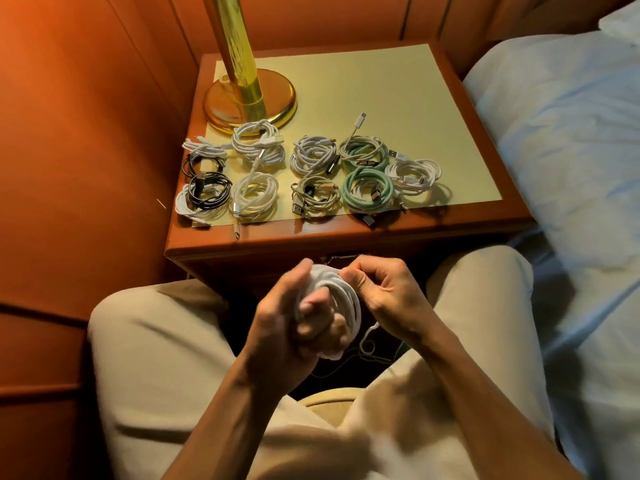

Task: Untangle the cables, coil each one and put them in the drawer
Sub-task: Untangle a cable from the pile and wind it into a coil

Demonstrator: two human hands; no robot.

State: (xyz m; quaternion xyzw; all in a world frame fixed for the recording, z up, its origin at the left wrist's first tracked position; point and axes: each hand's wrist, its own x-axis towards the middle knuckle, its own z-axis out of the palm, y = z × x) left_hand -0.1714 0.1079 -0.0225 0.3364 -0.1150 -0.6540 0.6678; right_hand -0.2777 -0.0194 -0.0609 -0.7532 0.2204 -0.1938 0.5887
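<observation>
two hands meet over our lap, just below the front edge of the nightstand (346,237). our left hand (294,320) has its fingers curled through a white cable (349,306) wound into a coil; the loops wrap round those fingers, and the coil stands on edge, its long axis running from the nightstand side down toward our body. our right hand (384,289) pinches the top of the coil with thumb and forefinger, the other fingers curled in. a loose tail of the same cable hangs from the lower right of the coil and trails down between our knees; we cannot tell which way its plug points.

on the nightstand's pale top, coiled cables lie flat in two rough rows along the front edge. at the front left corner a black coil (207,188) lies over a white one, with another white coil (254,195) just beside it, its plug end reaching past the pale top toward the front edge. behind these, a white coil (258,143) touches the brass lamp base (249,102) at the back left. near the middle of the front sit a beige coil (315,197) and a green coil (369,190); behind the green one a second, pale and green, coil (363,152) sends a plug pointing toward the back edge. a white coil (414,174) lies furthest right. a bed with pale sheets (568,133) runs along the right side.
</observation>
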